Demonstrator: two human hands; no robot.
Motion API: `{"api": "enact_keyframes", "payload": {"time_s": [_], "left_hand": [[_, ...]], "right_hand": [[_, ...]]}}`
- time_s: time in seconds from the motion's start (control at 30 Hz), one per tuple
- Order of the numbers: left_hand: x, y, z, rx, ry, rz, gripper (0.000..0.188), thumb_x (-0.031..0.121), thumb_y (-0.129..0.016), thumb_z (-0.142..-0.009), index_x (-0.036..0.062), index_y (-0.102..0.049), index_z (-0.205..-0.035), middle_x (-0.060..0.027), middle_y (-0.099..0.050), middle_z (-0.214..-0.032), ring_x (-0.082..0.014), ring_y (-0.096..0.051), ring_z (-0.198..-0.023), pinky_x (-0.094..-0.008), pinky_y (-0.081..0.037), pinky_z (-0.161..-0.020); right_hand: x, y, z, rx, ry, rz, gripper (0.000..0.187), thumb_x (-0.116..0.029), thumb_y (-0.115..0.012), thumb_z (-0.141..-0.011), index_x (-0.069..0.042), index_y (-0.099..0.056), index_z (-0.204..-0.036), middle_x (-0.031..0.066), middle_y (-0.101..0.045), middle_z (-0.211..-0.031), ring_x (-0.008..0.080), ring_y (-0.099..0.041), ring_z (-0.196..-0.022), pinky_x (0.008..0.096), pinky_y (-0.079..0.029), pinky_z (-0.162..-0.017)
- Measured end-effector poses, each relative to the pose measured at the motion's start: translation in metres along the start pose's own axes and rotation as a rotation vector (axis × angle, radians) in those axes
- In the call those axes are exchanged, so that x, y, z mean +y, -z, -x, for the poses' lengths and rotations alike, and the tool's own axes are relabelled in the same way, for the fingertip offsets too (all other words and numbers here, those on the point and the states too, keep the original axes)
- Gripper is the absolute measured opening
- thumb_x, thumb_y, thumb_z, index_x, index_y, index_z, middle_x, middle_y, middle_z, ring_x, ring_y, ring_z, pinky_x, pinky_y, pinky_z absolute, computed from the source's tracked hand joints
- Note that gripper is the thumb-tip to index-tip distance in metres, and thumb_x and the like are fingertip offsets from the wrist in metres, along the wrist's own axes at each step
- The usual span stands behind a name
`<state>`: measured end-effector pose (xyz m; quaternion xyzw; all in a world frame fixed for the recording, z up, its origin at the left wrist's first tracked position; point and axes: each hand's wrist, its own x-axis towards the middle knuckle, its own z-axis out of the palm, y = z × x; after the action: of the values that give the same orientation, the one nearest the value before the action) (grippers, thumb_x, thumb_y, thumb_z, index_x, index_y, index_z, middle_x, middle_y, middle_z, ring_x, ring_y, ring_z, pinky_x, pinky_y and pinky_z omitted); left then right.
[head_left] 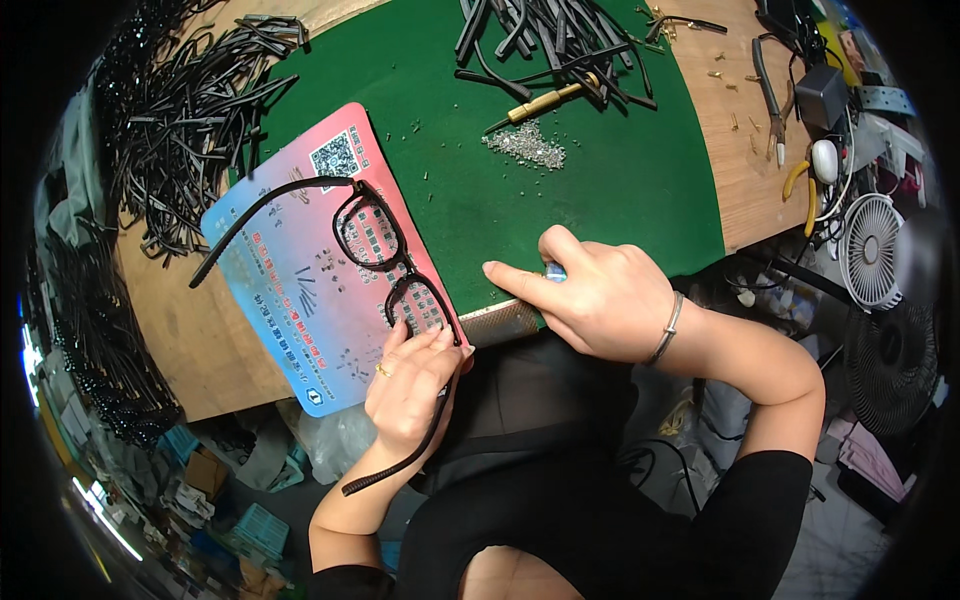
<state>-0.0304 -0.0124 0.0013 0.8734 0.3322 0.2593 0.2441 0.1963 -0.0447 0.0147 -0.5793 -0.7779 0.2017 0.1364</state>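
Observation:
My left hand grips a pair of black-framed eyeglasses near one hinge, thumb and fingers closed on the frame. One temple stretches out to the far left over a pink and blue printed pad; the other runs down past my left wrist. My right hand is over the green mat near its front edge, index finger pointing left toward the mat. Its fingers curl round something small with a bluish, shiny end, mostly hidden. Beyond it lie a heap of tiny silvery screws and a brass-handled screwdriver.
Black temple arms are piled at the back and far left. Brass-coloured bits and pliers lie on the wooden tabletop at right. Beside the table are a white fan and yellow-handled pliers.

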Motion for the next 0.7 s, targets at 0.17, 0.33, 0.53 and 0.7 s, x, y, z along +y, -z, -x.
{"api": "enact_keyframes", "payload": {"time_s": [0.17,0.33,0.53,0.7], "left_hand": [[-0.003,-0.003,-0.003,0.031,-0.035,-0.01,0.022,0.001,-0.077,-0.066,0.0047,-0.062,-0.082,-0.0076,-0.067,-0.08,-0.0233,-0.066,-0.079,-0.0461,-0.047,-0.089],[-0.021,-0.005,0.003,0.082,-0.072,0.104,0.021,0.009,-0.079,-0.064,0.0058,-0.063,-0.078,-0.0064,-0.067,-0.083,-0.0218,-0.065,-0.079,-0.0418,-0.048,-0.088],[-0.021,-0.003,0.002,0.054,-0.032,0.117,0.019,0.008,-0.078,-0.063,0.0057,-0.065,-0.077,-0.0073,-0.067,-0.082,-0.0231,-0.065,-0.081,-0.0403,-0.048,-0.088],[-0.023,-0.005,0.004,0.063,-0.043,0.112,0.017,0.001,-0.075,-0.063,0.0043,-0.065,-0.077,-0.0087,-0.067,-0.082,-0.0238,-0.065,-0.082,-0.0409,-0.047,-0.089]], "right_hand": [[0.001,0.003,0.002,-0.013,0.014,-0.02,0.042,-0.016,-0.062,-0.073,-0.016,-0.057,-0.114,0.0115,-0.049,-0.087,0.0228,-0.059,-0.054,0.0333,-0.05,-0.047],[0.0,0.013,-0.001,-0.117,0.113,-0.203,0.038,-0.013,-0.06,-0.073,-0.017,-0.058,-0.111,0.0118,-0.049,-0.082,0.0234,-0.058,-0.051,0.0336,-0.049,-0.045],[-0.013,-0.002,-0.011,-0.138,0.158,-0.228,0.045,-0.009,-0.061,-0.069,-0.02,-0.061,-0.112,0.0064,-0.049,-0.078,0.0186,-0.055,-0.048,0.0294,-0.048,-0.043],[-0.015,-0.004,-0.013,-0.137,0.17,-0.245,0.046,-0.008,-0.062,-0.068,-0.02,-0.061,-0.112,0.0067,-0.048,-0.077,0.0184,-0.055,-0.046,0.03,-0.047,-0.042]]}}
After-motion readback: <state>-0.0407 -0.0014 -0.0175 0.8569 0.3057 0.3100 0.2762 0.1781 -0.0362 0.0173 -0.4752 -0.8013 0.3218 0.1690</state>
